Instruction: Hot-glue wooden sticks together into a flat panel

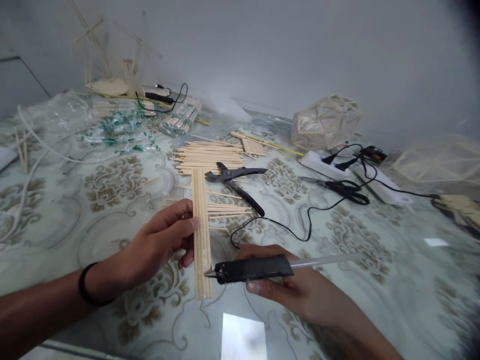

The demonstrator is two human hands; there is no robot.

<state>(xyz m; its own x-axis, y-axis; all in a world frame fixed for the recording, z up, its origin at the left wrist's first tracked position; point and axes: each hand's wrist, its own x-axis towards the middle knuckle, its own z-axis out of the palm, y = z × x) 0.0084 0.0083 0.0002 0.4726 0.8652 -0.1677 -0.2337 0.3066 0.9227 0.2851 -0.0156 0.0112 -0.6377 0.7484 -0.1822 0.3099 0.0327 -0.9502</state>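
Note:
My left hand (161, 237) wears a black band at the wrist and is closed on a flat strip of wooden sticks (202, 250) laid side by side, held upright in the view. Glossy glue marks show on the strip's lower part. In my right hand (277, 295) is a black hot glue gun (251, 269), with a clear glue stick (326, 261) poking out of its back. The gun's nozzle meets the strip near its lower right edge. Behind the strip lie loose wooden sticks (210, 155) and black-handled pliers (236, 177), jaws toward the strip.
Scissors (345, 190) and a white power strip (324, 165) with plugs lie to the right; a black cord (288, 229) curves across the flowered tabletop. Wooden frame models (326, 122) stand at the back. Plastic-wrapped sticks (182, 117) and wrappers (122, 125) sit back left.

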